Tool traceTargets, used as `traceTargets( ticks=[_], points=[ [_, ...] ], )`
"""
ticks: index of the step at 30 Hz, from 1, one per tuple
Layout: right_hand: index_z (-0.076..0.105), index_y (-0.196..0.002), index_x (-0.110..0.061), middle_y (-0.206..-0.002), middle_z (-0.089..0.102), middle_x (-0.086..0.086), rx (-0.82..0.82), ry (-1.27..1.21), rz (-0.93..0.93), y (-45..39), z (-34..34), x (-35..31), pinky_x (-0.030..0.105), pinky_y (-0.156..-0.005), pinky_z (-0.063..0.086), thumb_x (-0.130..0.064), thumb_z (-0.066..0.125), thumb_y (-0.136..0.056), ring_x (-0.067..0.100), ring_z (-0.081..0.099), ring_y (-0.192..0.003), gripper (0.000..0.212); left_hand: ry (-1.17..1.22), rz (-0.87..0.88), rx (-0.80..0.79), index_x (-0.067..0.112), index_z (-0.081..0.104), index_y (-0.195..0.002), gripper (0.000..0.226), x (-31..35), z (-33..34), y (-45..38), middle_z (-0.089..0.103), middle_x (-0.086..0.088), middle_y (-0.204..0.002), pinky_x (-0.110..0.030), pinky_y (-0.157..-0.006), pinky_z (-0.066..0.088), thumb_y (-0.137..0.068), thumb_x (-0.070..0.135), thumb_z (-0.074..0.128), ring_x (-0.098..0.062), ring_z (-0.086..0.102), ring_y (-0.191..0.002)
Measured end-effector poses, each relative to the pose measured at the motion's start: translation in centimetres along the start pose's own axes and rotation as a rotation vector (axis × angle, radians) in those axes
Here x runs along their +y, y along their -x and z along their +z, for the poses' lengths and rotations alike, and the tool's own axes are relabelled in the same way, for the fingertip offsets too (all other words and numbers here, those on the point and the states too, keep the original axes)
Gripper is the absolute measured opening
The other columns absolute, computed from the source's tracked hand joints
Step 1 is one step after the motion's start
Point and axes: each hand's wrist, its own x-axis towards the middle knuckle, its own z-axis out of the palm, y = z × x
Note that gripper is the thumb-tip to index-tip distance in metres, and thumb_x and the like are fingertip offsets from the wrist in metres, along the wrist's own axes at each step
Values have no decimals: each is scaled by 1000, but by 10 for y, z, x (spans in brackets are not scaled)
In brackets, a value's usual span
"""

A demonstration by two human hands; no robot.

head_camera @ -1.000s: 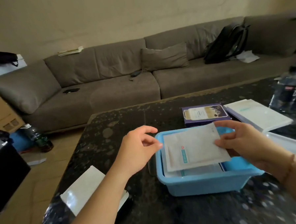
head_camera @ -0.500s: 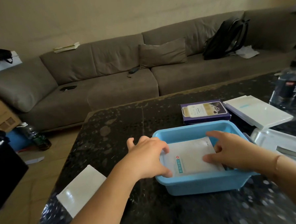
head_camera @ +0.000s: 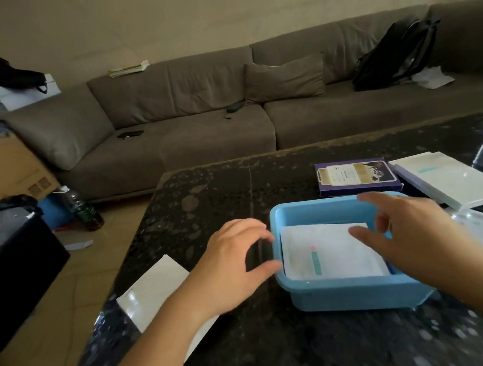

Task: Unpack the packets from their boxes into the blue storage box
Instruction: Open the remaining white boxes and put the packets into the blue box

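The blue storage box (head_camera: 349, 292) stands on the dark speckled table. A white packet (head_camera: 328, 252) with a teal stripe lies flat inside it, on top of others. My left hand (head_camera: 233, 264) hovers just left of the box's rim, fingers loosely curved and holding nothing. My right hand (head_camera: 405, 235) floats over the box's right side with its fingers spread, thumb above the packet, gripping nothing. A purple box (head_camera: 357, 176) lies behind the blue box, and a white box (head_camera: 447, 179) lies to its right.
A flat white sheet (head_camera: 153, 291) lies at the table's left edge (head_camera: 127, 261). A clear plastic lid (head_camera: 480, 226) sits at the right. A grey sofa (head_camera: 204, 128) with a black backpack (head_camera: 396, 54) runs behind the table. A bottle (head_camera: 82, 208) and cardboard box (head_camera: 13, 169) are on the floor.
The packet held above the box a second ago now lies inside it. Both hands have let go and lifted off: the left drew back left, the right rose over the box.
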Motion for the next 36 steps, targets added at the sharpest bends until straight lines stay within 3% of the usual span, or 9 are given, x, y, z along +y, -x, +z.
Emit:
traceTargets(
  ticks=[4,7,10,13,16,23,29,33,36],
  points=[
    [70,-111,-20,-60,55,-16,388,-284,-323,31,6,-37,25,-50,47,-44,62,-87,0,52,-51,35,-245,-30,-25,44,46,-123,54,-68,10,58,29,32,-132,-28,-112,32,-77,72,57,7,25,-129],
    [72,-99,-25,-64,52,-25,285,-417,-452,44,33,-65,9,-58,44,-43,62,-89,-6,49,-52,23,-362,-88,-147,46,33,-118,63,-102,14,94,23,31,-130,-25,-109,26,-70,79,58,5,21,-125],
    [72,-98,-32,-70,62,-23,111,-433,-468,50,64,-91,13,-56,51,-53,60,-88,-6,56,-57,26,-358,-63,-131,46,29,-102,48,-119,16,114,28,31,-124,-23,-103,29,-74,73,58,4,25,-120],
    [72,-93,-33,-74,67,-17,48,-379,-519,61,98,-108,24,-50,54,-50,55,-89,2,63,-57,24,-300,-53,-17,41,44,-93,23,-132,17,122,46,29,-112,-21,-93,43,-82,61,50,4,42,-110],
    [73,-85,-32,-67,64,-13,39,-298,-643,76,126,-128,21,-41,48,-43,57,-82,7,61,-51,20,-190,-88,167,34,52,-86,24,-140,18,128,63,23,-98,-8,-71,50,-90,56,44,4,58,-99],
    [65,-111,-36,-69,62,-17,-48,-203,-623,67,172,-174,20,-39,44,-43,52,-81,3,61,-54,33,-99,-66,390,23,62,-90,43,-142,13,139,71,13,-100,2,-56,36,-99,57,37,-4,68,-95],
    [27,-143,-39,-104,64,-8,-140,-167,-618,57,190,-196,32,-72,52,-42,34,-100,18,64,-86,44,-62,-85,397,23,62,-94,45,-142,11,139,72,10,-106,1,-58,41,-99,58,35,-6,69,-91],
    [34,-139,-32,-114,67,-5,-154,-94,-596,46,196,-211,23,-58,41,-39,32,-101,19,65,-81,38,-65,-80,409,22,62,-94,43,-141,10,137,73,7,-106,-1,-58,44,-99,56,36,-8,70,-91],
    [46,-131,-28,-107,70,-5,-78,-84,-602,44,206,-213,27,-58,47,-38,36,-101,19,66,-72,33,-71,-83,418,23,62,-94,44,-142,10,136,73,6,-107,-2,-57,46,-98,58,35,-9,71,-92]
  ],
)
